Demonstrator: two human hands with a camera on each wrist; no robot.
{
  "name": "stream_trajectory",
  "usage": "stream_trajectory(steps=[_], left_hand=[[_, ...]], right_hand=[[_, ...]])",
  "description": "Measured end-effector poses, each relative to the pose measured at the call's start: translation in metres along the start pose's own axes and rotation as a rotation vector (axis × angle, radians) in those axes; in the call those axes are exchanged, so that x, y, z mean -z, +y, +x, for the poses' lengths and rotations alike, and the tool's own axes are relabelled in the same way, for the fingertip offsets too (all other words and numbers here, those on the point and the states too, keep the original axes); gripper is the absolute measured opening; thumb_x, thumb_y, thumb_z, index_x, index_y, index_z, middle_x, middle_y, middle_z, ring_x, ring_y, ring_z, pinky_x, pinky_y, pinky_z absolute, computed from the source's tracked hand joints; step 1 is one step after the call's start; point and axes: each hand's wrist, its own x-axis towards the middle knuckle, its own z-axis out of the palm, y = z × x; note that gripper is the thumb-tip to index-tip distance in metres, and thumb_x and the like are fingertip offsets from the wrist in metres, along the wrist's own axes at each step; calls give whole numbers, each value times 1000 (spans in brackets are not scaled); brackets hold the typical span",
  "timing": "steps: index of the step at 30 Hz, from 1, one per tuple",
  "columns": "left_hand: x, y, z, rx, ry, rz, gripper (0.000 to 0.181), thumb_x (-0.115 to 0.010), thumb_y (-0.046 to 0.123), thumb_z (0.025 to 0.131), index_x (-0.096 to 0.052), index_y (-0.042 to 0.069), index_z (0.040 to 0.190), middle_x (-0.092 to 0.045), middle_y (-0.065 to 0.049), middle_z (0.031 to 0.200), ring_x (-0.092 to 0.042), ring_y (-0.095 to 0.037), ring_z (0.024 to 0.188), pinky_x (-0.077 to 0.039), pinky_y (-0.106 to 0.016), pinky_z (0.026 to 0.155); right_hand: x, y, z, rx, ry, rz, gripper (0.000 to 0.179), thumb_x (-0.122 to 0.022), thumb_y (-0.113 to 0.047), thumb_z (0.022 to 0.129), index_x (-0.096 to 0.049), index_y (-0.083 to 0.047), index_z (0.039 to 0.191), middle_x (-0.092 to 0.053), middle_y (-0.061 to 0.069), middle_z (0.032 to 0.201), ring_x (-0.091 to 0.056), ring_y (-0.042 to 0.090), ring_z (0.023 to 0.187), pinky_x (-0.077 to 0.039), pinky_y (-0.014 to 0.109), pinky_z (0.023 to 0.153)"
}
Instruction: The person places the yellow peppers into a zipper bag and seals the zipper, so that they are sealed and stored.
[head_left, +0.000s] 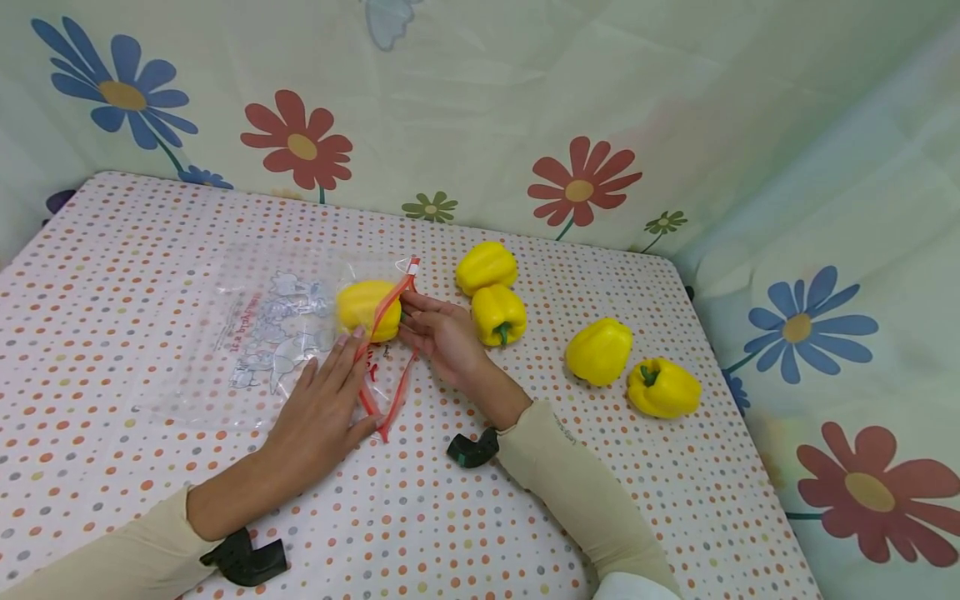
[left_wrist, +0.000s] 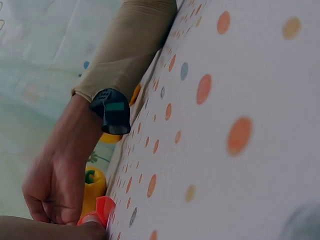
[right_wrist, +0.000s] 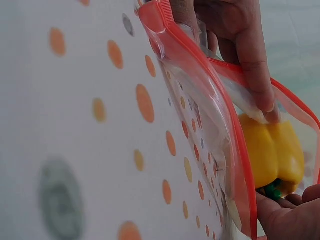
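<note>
The left hand (head_left: pixel 318 412) lies at the open mouth of a clear plastic bag (head_left: pixel 281 333), with its fingers rather straight and resting on the film by the red zip edge (head_left: pixel 387 310). The right hand (head_left: pixel 447 337) is at this mouth from the other side, its fingers stretched forward and only a little bent, touching a yellow pepper (head_left: pixel 363 305) close to its green stem (right_wrist: pixel 272 190). This pepper is inside the bag, just in front of the right hand's fingertips and just beyond the fingertips of the left hand. Its stem end is turned to the right hand. The body of the bag, with a printed drawing and red letters, spreads flat to the left of both hands.

Just to the right of the right hand there is a second pepper (head_left: pixel 498 315), and behind it, touching it, a third pepper (head_left: pixel 486 267). Farther to the right of this hand lie a fourth pepper (head_left: pixel 598 352) and a fifth pepper (head_left: pixel 664 388), near one another. All this is on the tabletop (head_left: pixel 420 533), which has a dotted cover. Under each hand's wrist sits a small black device, and beyond the hands hangs a curtain (head_left: pixel 450 108) with large flowers
</note>
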Motion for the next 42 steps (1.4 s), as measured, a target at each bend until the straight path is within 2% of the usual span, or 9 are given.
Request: stream_trajectory(steps=[5, 18, 30, 42], left_hand=[[0, 0, 0, -8, 2, -1, 98, -80, 33, 81, -24, -10, 149, -6, -16, 161, -9, -31, 147, -22, -63, 108], [0, -1, 0, -2, -2, -10, 100, -81, 33, 80, -23, -8, 150, -8, -17, 161, -8, -31, 147, -22, -62, 109], [0, -1, 0, -11, 4, -8, 101, -80, 33, 80, -20, -7, 151, -8, -17, 161, -5, -30, 147, -24, -61, 109], [0, -1, 1, -20, 4, 3, 102, -80, 34, 81, -19, -7, 151, -6, -16, 161, -5, -29, 147, -25, -60, 109]], right_hand=[[-2, 0, 1, -10, 4, 8, 38, -37, 3, 101, -49, 6, 137, -53, 16, 136, -54, 27, 122, -48, 36, 95], [-4, 1, 0, -5, -72, 41, 42, -34, 6, 100, -41, 8, 142, -46, 16, 144, -47, 25, 130, -44, 37, 100], [-4, 1, -2, -5, -130, 40, 42, -32, 6, 101, -41, 7, 143, -46, 17, 144, -47, 24, 130, -40, 39, 104], [2, 0, -1, -23, -128, 59, 42, -32, 4, 101, -42, 7, 142, -49, 18, 141, -49, 25, 129, -38, 38, 106]])
